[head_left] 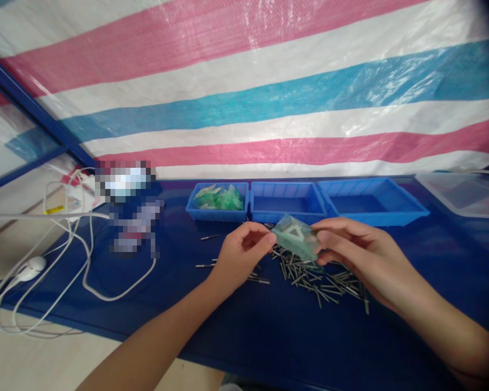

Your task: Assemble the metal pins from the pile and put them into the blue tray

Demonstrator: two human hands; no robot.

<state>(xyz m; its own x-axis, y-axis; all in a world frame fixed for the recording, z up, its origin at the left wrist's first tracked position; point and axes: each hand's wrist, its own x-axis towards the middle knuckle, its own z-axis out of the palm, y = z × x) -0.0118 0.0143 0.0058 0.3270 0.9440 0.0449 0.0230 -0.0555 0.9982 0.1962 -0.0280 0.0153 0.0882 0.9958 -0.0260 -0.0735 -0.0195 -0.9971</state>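
Note:
A small greenish clear plastic bag (295,236) with a white print on it is stretched between my two hands above the table. My left hand (244,247) pinches its left corner between thumb and fingers. On the other side, my right hand (354,247) grips the right edge, its fingers partly behind the plastic. Below the bag lies a loose pile of pop rivets (305,277), thin metal pins with wider heads. A few more rivets lie left of the pile, partly hidden by my left hand. Whether anything is inside the bag, I cannot tell.
Three blue bins line the back: the left bin (218,216) holds green plastic bags (224,198), beside a middle bin (289,201) and a right bin (372,203). A clear lid (464,193) lies far right. White cables (85,260) tangle across the left table edge.

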